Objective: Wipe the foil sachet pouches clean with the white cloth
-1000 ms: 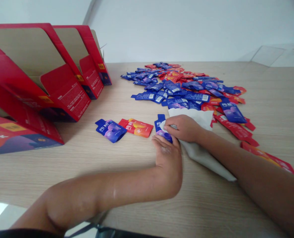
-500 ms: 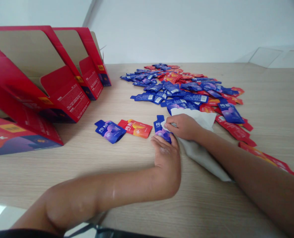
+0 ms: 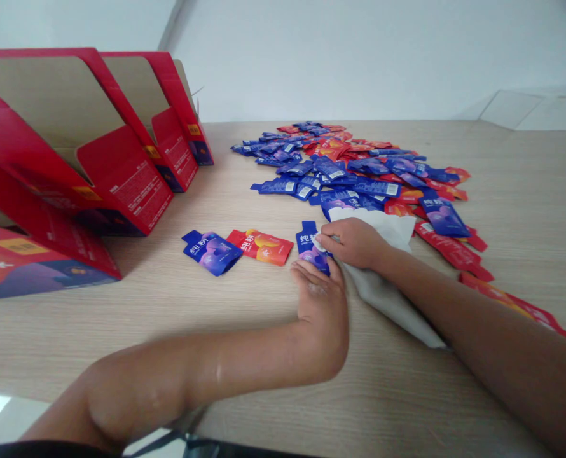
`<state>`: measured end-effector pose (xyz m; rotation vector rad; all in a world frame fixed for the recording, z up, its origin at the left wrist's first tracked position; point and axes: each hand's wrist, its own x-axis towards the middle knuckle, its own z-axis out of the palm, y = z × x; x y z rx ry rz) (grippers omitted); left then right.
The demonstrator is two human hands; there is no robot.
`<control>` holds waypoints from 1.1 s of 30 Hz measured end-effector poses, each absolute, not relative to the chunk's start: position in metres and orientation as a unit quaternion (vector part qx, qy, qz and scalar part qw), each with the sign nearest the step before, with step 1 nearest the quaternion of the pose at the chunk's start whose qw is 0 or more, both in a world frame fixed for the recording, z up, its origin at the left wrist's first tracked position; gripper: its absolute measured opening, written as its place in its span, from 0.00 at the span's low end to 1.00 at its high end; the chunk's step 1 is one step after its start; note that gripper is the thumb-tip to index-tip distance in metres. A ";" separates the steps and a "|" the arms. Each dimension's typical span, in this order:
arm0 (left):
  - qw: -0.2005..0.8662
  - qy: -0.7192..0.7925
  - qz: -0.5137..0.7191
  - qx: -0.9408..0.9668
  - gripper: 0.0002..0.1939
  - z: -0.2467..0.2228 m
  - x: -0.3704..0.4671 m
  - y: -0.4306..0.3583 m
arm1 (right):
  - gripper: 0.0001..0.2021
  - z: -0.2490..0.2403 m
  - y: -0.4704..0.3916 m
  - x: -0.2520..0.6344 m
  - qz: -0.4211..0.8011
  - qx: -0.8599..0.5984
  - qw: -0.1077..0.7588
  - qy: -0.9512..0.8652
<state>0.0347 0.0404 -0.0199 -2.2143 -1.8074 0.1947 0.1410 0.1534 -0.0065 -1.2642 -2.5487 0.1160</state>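
Note:
A blue pouch [image 3: 306, 241] with a spout-shaped top lies flat on the table in front of me. My left hand [image 3: 317, 286] holds its lower end down, fingers on one side and thumb on the other. In my closed right hand [image 3: 354, 242] is a white cloth [image 3: 392, 228], bunched at the fingertips and pressed on the pouch's face. The rest of the cloth spreads under my right hand and forearm. Left of this pouch lie a red pouch [image 3: 266, 248] and another blue pouch [image 3: 212, 253], the two touching.
A heap of blue and red pouches [image 3: 335, 168] covers the back middle of the table, trailing down to the right. Several open red cartons [image 3: 135, 184] stand at the left. A clear plastic piece [image 3: 509, 109] leans near the white wall at the back right.
The cloth tip at my right fingertips has shifted very slightly right on the pouch, baring a little more of its lettering. My left hand stays in place.

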 end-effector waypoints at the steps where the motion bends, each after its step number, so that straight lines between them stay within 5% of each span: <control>1: 0.134 -0.625 0.061 -0.767 0.25 -0.020 0.035 0.040 | 0.19 -0.007 0.153 0.141 0.038 -0.440 0.148 -0.885; 13: 0.139 -0.613 0.075 -0.774 0.24 -0.016 0.033 0.041 | 0.17 -0.007 0.147 0.140 0.109 -0.314 0.170 -0.928; 33: 0.149 -0.607 0.129 -0.770 0.26 -0.014 0.035 0.041 | 0.21 -0.007 0.156 0.142 0.032 -0.459 0.133 -0.878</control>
